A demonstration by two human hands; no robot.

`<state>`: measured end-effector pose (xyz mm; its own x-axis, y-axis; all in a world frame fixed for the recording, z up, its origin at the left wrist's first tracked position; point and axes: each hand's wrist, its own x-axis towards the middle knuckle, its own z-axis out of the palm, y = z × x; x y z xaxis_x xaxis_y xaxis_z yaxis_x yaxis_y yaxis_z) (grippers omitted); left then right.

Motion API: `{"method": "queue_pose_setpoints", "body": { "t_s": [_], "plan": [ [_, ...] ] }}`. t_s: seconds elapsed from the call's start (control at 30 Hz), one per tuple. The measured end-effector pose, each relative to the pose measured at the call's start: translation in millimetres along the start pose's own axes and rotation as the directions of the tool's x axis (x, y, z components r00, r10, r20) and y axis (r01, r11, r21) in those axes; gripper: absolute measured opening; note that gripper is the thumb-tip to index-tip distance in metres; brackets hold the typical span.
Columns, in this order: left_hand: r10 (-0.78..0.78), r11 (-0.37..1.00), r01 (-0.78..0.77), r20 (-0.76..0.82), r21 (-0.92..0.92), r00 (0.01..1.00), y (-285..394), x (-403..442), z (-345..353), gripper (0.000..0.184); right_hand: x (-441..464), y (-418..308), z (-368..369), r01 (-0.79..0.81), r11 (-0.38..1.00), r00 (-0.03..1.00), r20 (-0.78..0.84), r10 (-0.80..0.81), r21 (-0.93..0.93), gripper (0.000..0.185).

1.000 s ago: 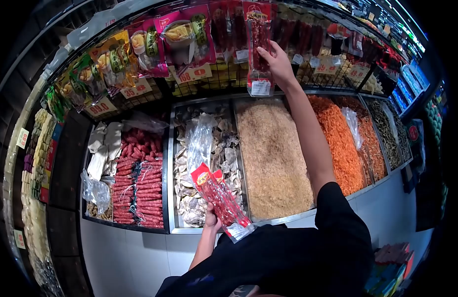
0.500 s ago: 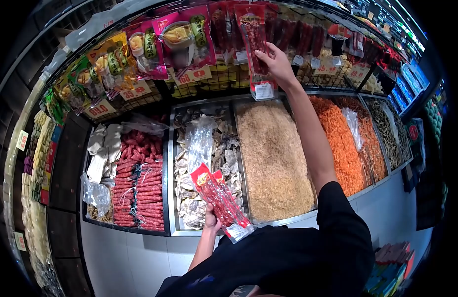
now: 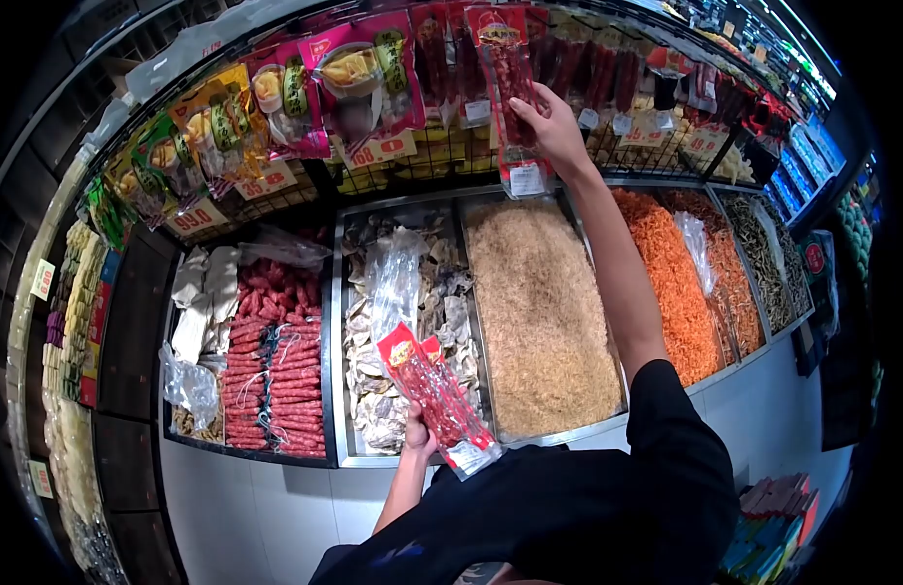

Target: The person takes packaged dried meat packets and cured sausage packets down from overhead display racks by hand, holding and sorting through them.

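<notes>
My left hand (image 3: 418, 432) is closed round the edge of red-and-clear packs of sausages (image 3: 440, 398), which tilt over the front of a bin of pale dried pieces (image 3: 376, 390). At least two packs seem to overlap there. Up at the hanging display, my right hand (image 3: 552, 127) grips one long sausage pack (image 3: 510, 93) by its right edge, thumb across the front. That pack has a red top and a white label near its lower end. Whether it still hangs on a hook is hidden.
Open bins hold loose red sausages (image 3: 274, 375), tiny tan dried goods (image 3: 539, 322) and orange dried goods (image 3: 666, 292). Pink packs (image 3: 364, 73) hang on the rack above price cards (image 3: 378, 148). A stack of goods (image 3: 771, 517) stands at lower right.
The pack in my right hand has shifted very slightly to the right, and the hand with it. My left hand and its packs have hardly moved.
</notes>
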<state>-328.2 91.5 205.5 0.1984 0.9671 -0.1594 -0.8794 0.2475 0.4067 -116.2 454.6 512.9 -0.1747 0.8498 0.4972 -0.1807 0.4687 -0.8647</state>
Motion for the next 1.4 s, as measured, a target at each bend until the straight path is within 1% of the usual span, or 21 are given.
{"method": "queue_pose_setpoints", "body": {
  "t_s": [0.1, 0.2, 0.37, 0.47, 0.57, 0.63, 0.7, 0.77, 0.8, 0.83, 0.9, 0.93, 1.0, 1.1, 1.13, 1.17, 1.23, 1.3, 1.33, 1.37, 1.4],
  "plan": [
    [0.027, 1.000, -0.027, -0.007, -0.007, 1.000, 0.6, -1.3, 4.7, 0.100, 1.1, -0.8, -0.7, -0.004, 1.000, 1.000, 0.002, 0.004, -0.028, 0.042],
    [0.016, 1.000, -0.015, 0.039, -0.008, 0.999, 2.5, -2.7, 11.0, 0.101, 4.0, -1.0, -1.5, -0.013, 0.999, 1.000, 0.008, 0.013, -0.037, 0.039],
    [0.051, 0.999, -0.051, -0.014, -0.010, 0.999, -0.7, -4.7, 10.2, 0.100, 7.0, -1.8, 1.7, -0.065, 0.998, 0.997, 0.041, 0.065, 0.006, 0.040],
    [0.034, 0.999, -0.034, 0.000, 0.012, 0.999, -1.6, -3.6, -3.8, 0.102, 23.4, 10.3, 2.6, -0.063, 0.995, 0.998, 0.025, 0.065, -0.072, 0.043],
    [0.013, 1.000, -0.013, 0.023, 0.015, 1.000, -0.6, -4.1, -2.8, 0.103, 59.7, 37.0, 6.2, -0.132, 0.988, 0.991, -0.046, 0.128, -0.080, 0.050],
    [0.006, 1.000, -0.007, 0.047, 0.025, 0.999, 2.4, -5.6, 7.4, 0.104, 79.2, 44.8, 15.0, -0.173, 0.979, 0.968, -0.201, 0.149, -0.106, 0.044],
    [0.027, 0.999, -0.028, 0.031, 0.031, 0.999, 2.0, -6.9, 9.5, 0.106, 91.4, 40.9, 22.4, -0.173, 0.975, 0.963, -0.230, 0.138, -0.138, 0.042],
    [0.034, 0.999, -0.036, 0.042, 0.039, 0.999, 0.2, -9.6, 0.5, 0.107, 109.3, 33.6, 28.8, -0.317, 0.883, 0.925, -0.318, 0.207, -0.346, 0.038],
    [0.042, 0.999, -0.043, 0.032, 0.025, 0.999, -2.1, -11.8, -5.7, 0.106, 118.2, 39.4, 28.3, -0.323, 0.865, 0.912, -0.372, 0.176, -0.384, 0.041],
    [0.051, 0.999, -0.051, 0.021, 0.011, 0.998, -3.1, -12.9, -8.5, 0.106, 146.9, 72.8, 15.0, -0.285, 0.870, 0.921, -0.365, 0.134, -0.401, 0.048],
    [0.088, 0.995, -0.088, 0.015, 0.036, 0.996, -1.8, -15.7, -3.7, 0.106, 168.4, 89.4, 4.0, -0.305, 0.822, 0.939, -0.294, 0.177, -0.480, 0.073],
    [0.084, 0.996, -0.085, 0.022, 0.026, 0.996, -2.5, -17.2, -6.5, 0.106, 161.1, 79.2, 11.0, -0.301, 0.826, 0.941, -0.290, 0.176, -0.477, 0.073],
    [0.097, 0.995, -0.097, 0.009, 0.013, 0.995, -3.0, -19.0, -6.2, 0.105, 145.7, 67.4, 15.9, -0.337, 0.764, 0.916, -0.380, 0.131, -0.549, 0.074],
    [0.094, 0.995, -0.094, 0.027, -0.016, 0.995, -2.9, -18.1, -7.8, 0.105, 142.4, 102.9, 6.0, -0.340, 0.747, 0.909, -0.402, 0.106, -0.571, 0.076],
    [0.089, 0.996, -0.088, 0.020, -0.017, 0.996, -2.2, -18.3, -6.7, 0.104, 127.3, 103.1, 4.5, -0.353, 0.674, 0.909, -0.409, 0.083, -0.649, 0.074],
    [0.084, 0.996, -0.083, 0.020, -0.018, 0.996, -1.3, -18.0, -5.8, 0.104, 121.5, 120.2, -4.4, -0.354, 0.729, 0.915, -0.379, 0.140, -0.585, 0.070],
    [0.067, 0.998, -0.067, 0.005, 0.004, 0.998, -2.2, -17.1, -4.6, 0.104, 55.2, 94.9, 5.5, -0.129, 0.879, 0.954, -0.298, -0.016, -0.459, 0.056],
    [0.047, 0.999, -0.047, 0.010, 0.015, 0.999, -5.2, -15.2, -8.8, 0.104, -7.6, 98.3, 13.0, 0.033, 0.854, 0.935, -0.285, -0.210, -0.519, 0.043],
    [0.033, 0.999, -0.033, 0.017, 0.029, 0.999, -6.3, -12.6, -11.5, 0.103, -50.3, 88.6, 24.3, 0.064, 0.919, 0.963, -0.217, -0.159, -0.390, 0.040],
    [0.033, 0.999, -0.033, 0.017, 0.028, 0.999, -8.3, -12.0, -14.5, 0.103, -98.3, 54.8, 39.6, -0.025, 0.940, 0.998, -0.061, 0.005, -0.341, 0.035],
    [0.036, 0.999, -0.036, 0.004, 0.019, 0.999, -11.3, -11.3, -17.6, 0.101, -140.0, 55.8, 44.9, -0.088, 0.942, 0.978, 0.152, 0.144, -0.322, 0.036]
  ]
}}
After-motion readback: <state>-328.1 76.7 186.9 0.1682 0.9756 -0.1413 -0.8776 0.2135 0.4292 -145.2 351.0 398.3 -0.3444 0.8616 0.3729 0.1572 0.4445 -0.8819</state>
